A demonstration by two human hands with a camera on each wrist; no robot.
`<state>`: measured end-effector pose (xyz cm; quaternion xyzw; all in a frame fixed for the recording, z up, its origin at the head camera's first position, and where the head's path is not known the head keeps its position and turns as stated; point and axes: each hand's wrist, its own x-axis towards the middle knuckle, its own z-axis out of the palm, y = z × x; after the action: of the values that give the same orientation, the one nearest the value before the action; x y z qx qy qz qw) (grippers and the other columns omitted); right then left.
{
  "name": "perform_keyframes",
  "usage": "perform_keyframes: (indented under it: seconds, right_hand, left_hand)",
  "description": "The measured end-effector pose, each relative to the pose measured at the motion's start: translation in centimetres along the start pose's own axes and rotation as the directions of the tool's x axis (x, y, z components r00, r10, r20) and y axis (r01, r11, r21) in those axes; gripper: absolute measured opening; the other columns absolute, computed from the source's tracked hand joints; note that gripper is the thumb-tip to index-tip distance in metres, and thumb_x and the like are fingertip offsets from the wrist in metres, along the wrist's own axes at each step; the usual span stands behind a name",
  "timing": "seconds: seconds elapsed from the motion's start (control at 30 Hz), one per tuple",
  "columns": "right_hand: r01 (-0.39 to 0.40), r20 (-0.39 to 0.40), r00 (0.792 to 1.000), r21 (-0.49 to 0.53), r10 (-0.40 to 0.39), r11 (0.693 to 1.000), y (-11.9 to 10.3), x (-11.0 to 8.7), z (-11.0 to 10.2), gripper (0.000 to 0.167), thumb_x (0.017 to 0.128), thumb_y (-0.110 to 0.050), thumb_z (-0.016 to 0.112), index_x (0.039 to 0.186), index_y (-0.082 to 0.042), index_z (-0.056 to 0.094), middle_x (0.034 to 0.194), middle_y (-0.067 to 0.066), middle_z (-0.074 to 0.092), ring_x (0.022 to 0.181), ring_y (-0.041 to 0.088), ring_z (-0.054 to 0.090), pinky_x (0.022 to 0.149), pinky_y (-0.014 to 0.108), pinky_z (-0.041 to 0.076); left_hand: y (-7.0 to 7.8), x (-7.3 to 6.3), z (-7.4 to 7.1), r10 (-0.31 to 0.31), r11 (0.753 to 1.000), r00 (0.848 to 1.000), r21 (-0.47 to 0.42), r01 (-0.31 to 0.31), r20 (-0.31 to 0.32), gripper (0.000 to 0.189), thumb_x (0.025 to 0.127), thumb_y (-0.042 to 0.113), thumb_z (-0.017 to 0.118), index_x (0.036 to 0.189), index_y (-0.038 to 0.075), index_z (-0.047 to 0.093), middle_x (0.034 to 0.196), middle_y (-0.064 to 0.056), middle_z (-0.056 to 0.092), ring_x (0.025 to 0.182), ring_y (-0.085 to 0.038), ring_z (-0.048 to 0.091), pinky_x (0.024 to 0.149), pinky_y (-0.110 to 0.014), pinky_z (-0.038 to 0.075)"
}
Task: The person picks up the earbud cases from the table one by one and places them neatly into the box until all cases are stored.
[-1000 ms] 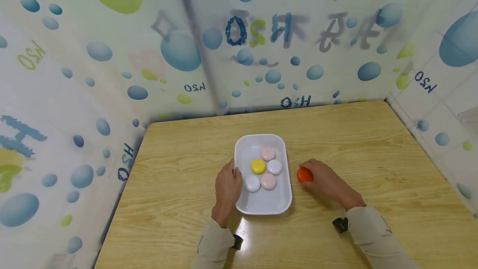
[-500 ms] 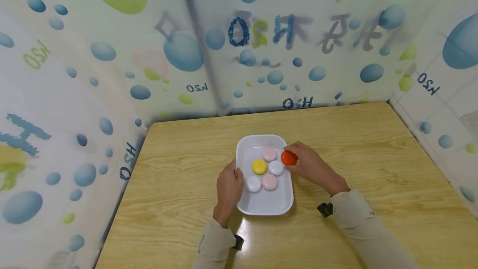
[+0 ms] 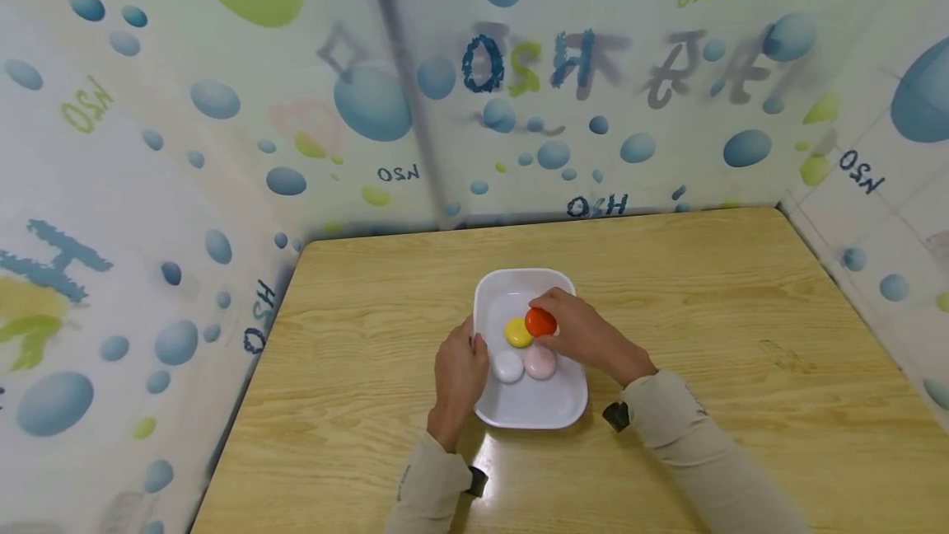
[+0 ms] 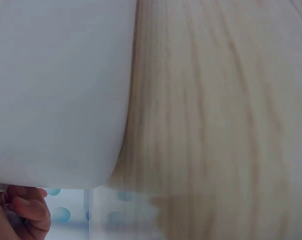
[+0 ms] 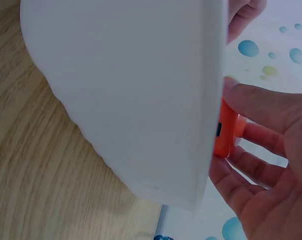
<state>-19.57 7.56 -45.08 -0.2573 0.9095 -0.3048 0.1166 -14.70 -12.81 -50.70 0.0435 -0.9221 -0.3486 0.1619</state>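
A white rectangular tray [image 3: 530, 410] sits at mid-table. My left hand [image 3: 460, 365] grips its left rim, thumb over the edge. My right hand [image 3: 582, 332] holds a red round disc [image 3: 539, 322] over the tray's middle. In the right wrist view the thumb and fingers pinch that disc, which shows a small dark slot on its side and is partly hidden by the tray wall [image 5: 125, 100]. A yellow disc [image 3: 516, 333] lies just left of the red one. Nearer the front lie a white disc [image 3: 507, 367] and a pale pink disc [image 3: 540, 362].
The wood-grain table [image 3: 356, 353] stretches out around the tray. Behind it and at both sides stand walls covered in a bubble-print sheet [image 3: 371, 105]. Each beige sleeve has a small black device at the wrist, such as the right device [image 3: 616, 416].
My right hand has carried the red disc leftward from the table beside the tray, over the right rim, to above the tray's middle. The left hand keeps its grip on the rim.
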Motion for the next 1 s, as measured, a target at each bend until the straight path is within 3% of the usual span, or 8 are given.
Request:
perform_keyframes:
  seconds: [0.43,0.73,1.0]
  right_hand:
    - [0.034,0.136,0.99,0.063,-0.042,0.997,-0.4,-0.4,1.9,0.048,0.083,-0.015,0.08,0.128,-0.008,0.064,0.12,0.002,0.061,0.102,0.016,0.056,0.095,0.037,0.05]
    - [0.189,0.254,0.945,0.087,-0.205,0.978,0.0,-1.0,2.8,0.034,0.082,-0.009,0.078,0.115,-0.012,0.069,0.106,-0.005,0.062,0.094,0.012,0.055,0.088,0.031,0.047]
    - [0.25,0.329,0.906,0.089,-0.265,0.964,0.1,-1.3,2.9,0.036,0.081,-0.01,0.079,0.115,-0.012,0.069,0.105,-0.005,0.064,0.092,0.011,0.056,0.086,0.025,0.047]
  left_hand:
    - [-0.2,0.0,0.1,0.004,1.0,1.0,0.026,-0.004,-0.002,0.031,0.092,0.008,0.057,0.122,0.003,0.067,0.092,-0.016,0.07,0.084,-0.034,0.068,0.068,-0.048,0.052]
    - [-0.1,0.0,0.1,0.011,0.999,1.0,0.042,-0.01,-0.011,0.032,0.092,0.007,0.057,0.122,0.003,0.067,0.092,-0.017,0.07,0.084,-0.037,0.069,0.069,-0.05,0.052]
    - [0.0,0.0,0.1,0.017,0.999,1.0,0.042,-0.016,-0.018,0.031,0.091,0.006,0.057,0.121,0.002,0.067,0.092,-0.019,0.07,0.085,-0.038,0.069,0.07,-0.051,0.053]
